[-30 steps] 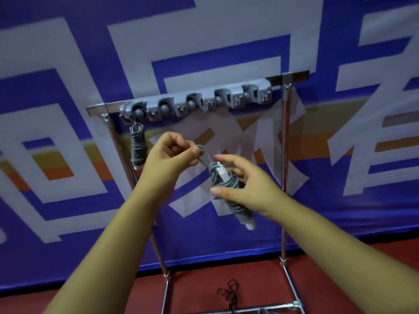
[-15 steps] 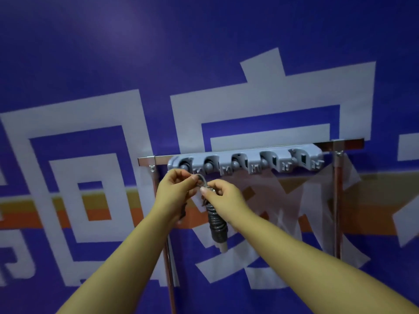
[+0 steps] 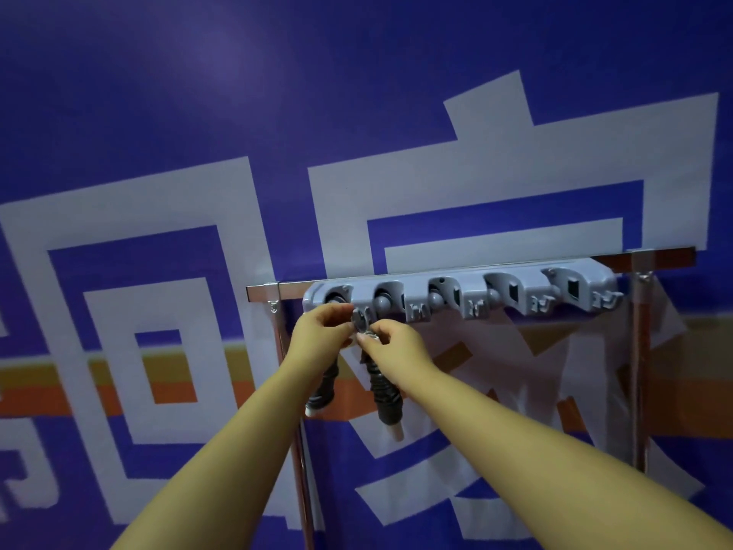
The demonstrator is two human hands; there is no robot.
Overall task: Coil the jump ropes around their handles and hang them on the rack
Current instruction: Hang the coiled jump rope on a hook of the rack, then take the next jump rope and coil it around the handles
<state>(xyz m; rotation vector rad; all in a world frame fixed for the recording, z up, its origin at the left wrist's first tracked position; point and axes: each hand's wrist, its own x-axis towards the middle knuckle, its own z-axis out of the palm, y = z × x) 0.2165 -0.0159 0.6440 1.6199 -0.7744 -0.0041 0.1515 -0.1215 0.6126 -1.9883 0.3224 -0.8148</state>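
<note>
Left hand (image 3: 323,325): up at the rack, fingers curled in, thumb + forefinger pinching the small rope loop (image 3: 361,320) right under the holder strip.
Right hand (image 3: 390,343): just beside the left, fingertips bunched on the top of the coiled bundle, pinching at the loop's base. Both hands nearly touching each other.
Rope loop: small ring of cord, sits betw. the two hands, up against the underside of the strip near the 1st and 2nd clamps from the left. Whether it's on a hook yet, can't tell, fingers cover it.
Coiled jump rope (image 3: 384,394): dark cord wound tight round its handles, hangs straight down below the right hand, pale handle tip poking out at the bottom.
Second coiled rope (image 3: 324,391): hangs to the left of the first, partly hidden behind the left wrist, top end out of sight behind the hand.
Holder strip (image 3: 511,295): grey plastic, row of five clamps w/ small hooks betw. them, fixed along the top bar. Clamps to the right of the hands hold nothing.
Rack frame (image 3: 638,351): chrome, top bar level-ish, one upright on the right, another on the left running down behind the left forearm.
Backdrop (image 3: 158,113): blue banner w/ big white shapes, orange and yellow band across at hand height, close behind the rack.
</note>
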